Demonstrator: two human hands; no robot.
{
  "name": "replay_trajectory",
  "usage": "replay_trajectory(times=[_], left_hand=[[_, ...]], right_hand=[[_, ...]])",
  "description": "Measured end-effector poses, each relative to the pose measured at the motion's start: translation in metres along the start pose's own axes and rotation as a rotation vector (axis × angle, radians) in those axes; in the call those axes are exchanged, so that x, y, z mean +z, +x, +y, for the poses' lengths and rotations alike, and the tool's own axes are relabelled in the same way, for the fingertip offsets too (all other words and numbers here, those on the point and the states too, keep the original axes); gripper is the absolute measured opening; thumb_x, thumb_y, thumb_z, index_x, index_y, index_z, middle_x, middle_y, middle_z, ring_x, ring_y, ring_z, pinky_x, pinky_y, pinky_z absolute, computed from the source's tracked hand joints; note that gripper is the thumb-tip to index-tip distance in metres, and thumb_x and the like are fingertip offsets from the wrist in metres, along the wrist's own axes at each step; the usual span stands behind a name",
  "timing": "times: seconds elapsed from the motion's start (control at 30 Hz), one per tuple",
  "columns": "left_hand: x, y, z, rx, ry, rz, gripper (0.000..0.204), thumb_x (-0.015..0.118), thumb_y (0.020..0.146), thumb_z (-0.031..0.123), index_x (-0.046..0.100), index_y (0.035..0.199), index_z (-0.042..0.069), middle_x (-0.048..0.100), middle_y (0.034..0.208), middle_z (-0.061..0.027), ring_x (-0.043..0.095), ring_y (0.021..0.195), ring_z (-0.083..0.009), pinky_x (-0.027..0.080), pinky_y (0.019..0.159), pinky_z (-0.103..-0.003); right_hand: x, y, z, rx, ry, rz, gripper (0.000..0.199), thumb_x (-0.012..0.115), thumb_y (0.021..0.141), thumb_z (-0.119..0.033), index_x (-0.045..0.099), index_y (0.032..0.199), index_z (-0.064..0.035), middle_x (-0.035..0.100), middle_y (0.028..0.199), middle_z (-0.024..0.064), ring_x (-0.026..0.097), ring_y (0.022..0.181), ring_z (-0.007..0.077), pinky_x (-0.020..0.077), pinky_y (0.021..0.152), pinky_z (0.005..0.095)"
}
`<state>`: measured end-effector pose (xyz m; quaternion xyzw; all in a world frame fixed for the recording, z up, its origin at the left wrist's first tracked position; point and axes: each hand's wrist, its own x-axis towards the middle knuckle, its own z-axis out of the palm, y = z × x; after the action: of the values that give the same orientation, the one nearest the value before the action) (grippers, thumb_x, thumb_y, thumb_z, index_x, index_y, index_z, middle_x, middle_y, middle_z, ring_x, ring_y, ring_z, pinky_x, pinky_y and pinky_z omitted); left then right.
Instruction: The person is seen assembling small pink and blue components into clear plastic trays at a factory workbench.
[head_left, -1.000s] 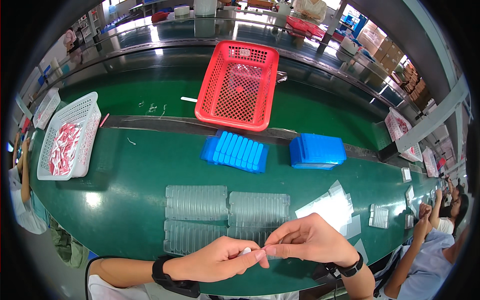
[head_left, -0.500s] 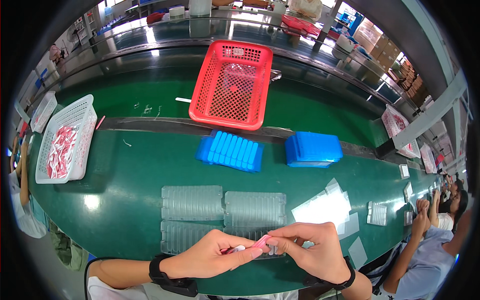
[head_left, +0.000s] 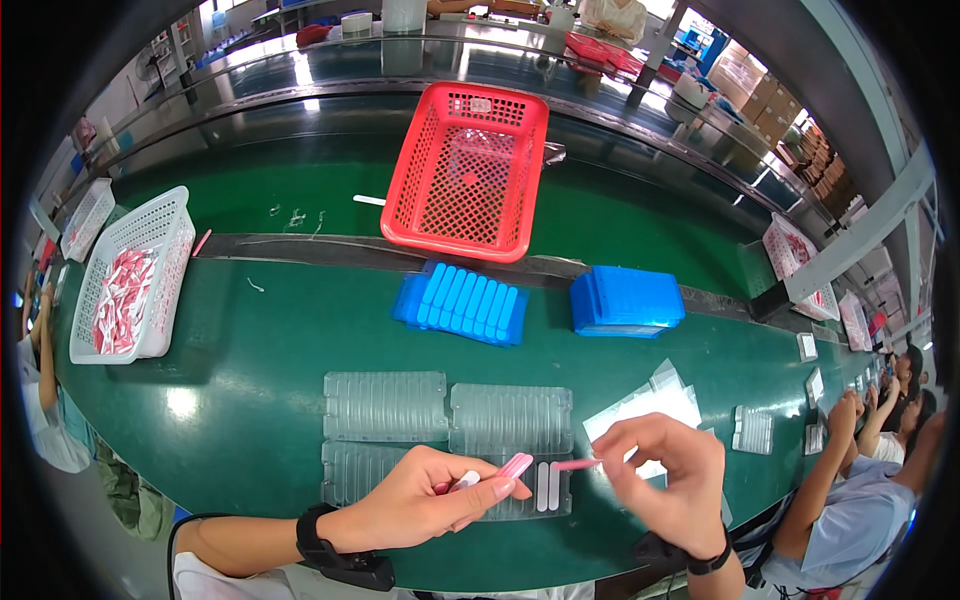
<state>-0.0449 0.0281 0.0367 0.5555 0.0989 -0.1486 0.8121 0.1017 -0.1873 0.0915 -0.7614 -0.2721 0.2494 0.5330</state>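
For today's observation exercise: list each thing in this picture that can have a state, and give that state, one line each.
Left hand: pinching a pink piece.
Right hand: pinching a thin pink stick.
Red basket: upright, looks empty.
White basket: holds pink-and-white pieces.
Clear trays: flat, mostly unfilled.
Blue trays: stacked.

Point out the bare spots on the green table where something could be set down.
Free: the green patch between the white basket and the clear trays, and the strip between the trays and the blue trays. Crowded: the near edge, where left hand and right hand work over trays and plastic bags.
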Motion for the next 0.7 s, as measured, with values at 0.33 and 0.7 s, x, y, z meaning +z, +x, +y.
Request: replay_trajectory(times=[0.33, 0.7], left_hand=[[-0.003, 0.001, 0.009, -0.092, -0.023, 0.01, 0.031, 0.056, 0.106, 0.028, 0.072, 0.116, 0.003, 0.053, 0.065, 0.0076, 0.035, 0.05, 0.0, 0.024, 0.044, -0.022], [-0.005, 0.001, 0.005, -0.092, -0.028, 0.083, 0.024, 0.065, 0.101, 0.023, 0.076, 0.102, 0.002, 0.048, 0.062, 0.0094, 0.032, 0.052, 0.0, 0.022, 0.046, -0.022]], right_hand=[[0.022, -0.022, 0.024, -0.932, -0.848, -0.226, 0.019, 0.077, 0.078, -0.007, 0.065, 0.091, -0.0029, 0.073, 0.103, 0.0105, 0.073, 0.097, 0.0232, 0.0608, 0.076, 0.0308], [0.033, -0.017, 0.02, -0.923, -1.176, -0.28, 0.022, 0.073, 0.085, -0.016, 0.067, 0.101, -0.0023, 0.071, 0.108, 0.0103, 0.065, 0.107, 0.0228, 0.0531, 0.086, 0.0343]])
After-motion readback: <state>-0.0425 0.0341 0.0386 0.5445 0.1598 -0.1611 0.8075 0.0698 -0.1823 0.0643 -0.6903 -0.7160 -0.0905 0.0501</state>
